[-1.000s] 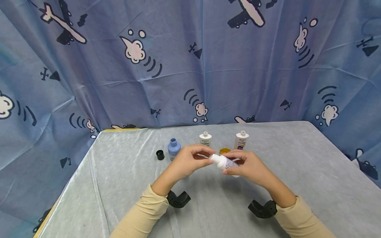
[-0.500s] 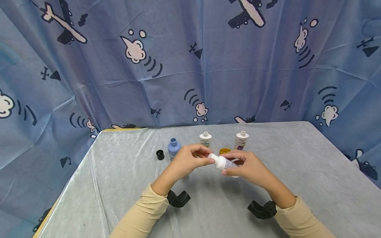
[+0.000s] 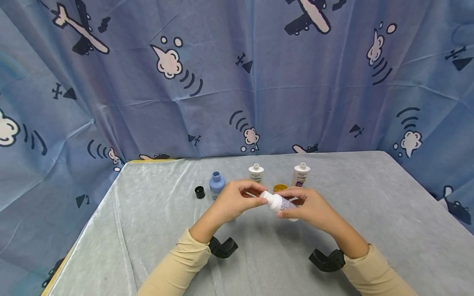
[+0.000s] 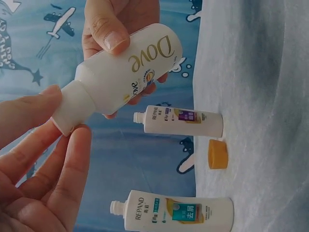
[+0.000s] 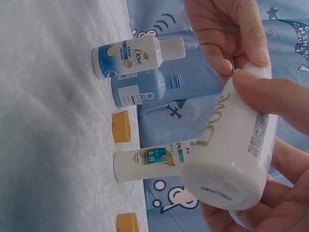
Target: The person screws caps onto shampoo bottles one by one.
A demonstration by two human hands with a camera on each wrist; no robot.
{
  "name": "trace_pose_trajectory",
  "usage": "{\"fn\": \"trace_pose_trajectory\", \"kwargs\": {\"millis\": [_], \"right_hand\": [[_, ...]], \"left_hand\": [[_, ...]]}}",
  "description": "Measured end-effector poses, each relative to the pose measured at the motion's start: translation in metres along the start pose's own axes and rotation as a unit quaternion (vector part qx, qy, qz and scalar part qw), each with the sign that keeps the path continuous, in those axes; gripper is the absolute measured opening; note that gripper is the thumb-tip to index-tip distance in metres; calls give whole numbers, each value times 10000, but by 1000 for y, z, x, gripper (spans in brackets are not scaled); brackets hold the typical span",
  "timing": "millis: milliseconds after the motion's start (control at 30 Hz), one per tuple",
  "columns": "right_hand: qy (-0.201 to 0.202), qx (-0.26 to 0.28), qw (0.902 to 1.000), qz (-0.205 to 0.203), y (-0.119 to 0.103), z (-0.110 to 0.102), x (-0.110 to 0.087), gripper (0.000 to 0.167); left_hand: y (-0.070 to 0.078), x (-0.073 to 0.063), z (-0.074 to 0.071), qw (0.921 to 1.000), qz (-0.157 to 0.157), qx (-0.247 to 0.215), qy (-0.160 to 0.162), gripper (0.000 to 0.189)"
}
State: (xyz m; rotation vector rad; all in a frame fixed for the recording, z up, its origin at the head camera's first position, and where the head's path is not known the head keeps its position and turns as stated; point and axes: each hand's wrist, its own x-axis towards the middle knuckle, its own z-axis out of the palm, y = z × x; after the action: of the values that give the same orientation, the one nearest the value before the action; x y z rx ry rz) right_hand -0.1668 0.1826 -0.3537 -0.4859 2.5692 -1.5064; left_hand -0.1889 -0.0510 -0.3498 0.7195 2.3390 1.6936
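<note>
A white Dove bottle (image 4: 128, 67) is held tilted above the table, its capped end toward the left. My right hand (image 3: 314, 209) grips the bottle's body, thumb on one side and fingers on the other. My left hand (image 3: 234, 199) pinches the white cap (image 4: 73, 107) between thumb and fingers. The cap sits on the bottle's neck. In the right wrist view the bottle's base (image 5: 219, 186) faces the camera.
Two white uncapped REPAND bottles (image 4: 181, 210) stand behind the hands, with yellow caps (image 5: 121, 126) nearby. A blue uncapped bottle (image 3: 216, 185) stands beside a black cap (image 3: 199, 192). A second, capped Dove bottle (image 5: 128, 58) is mostly hidden behind the left hand in the head view.
The left fingers have shifted on the cap, showing more of it half a second ago and covering its end again now. The right hand and bottle have hardly moved.
</note>
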Motion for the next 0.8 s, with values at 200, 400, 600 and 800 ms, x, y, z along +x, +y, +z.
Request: {"fn": "trace_pose_trajectory", "kwargs": {"millis": [200,400,600,800], "right_hand": [[-18,12,10000,33,-1,0,0,51],[-30,81,9999,71,-1,0,0,51],[-43,197,9998,48,-2,1,0,50],[-21,181,9998,65,-2,1,0,49]], "left_hand": [[1,-1,-1,9996,239,-75,-127,29],[2,-1,1,9998,56,-186,-53,34],[2,1,5,9994,-139,-132,292,32],[2,1,6,9990,-142,-188,371,25]]}}
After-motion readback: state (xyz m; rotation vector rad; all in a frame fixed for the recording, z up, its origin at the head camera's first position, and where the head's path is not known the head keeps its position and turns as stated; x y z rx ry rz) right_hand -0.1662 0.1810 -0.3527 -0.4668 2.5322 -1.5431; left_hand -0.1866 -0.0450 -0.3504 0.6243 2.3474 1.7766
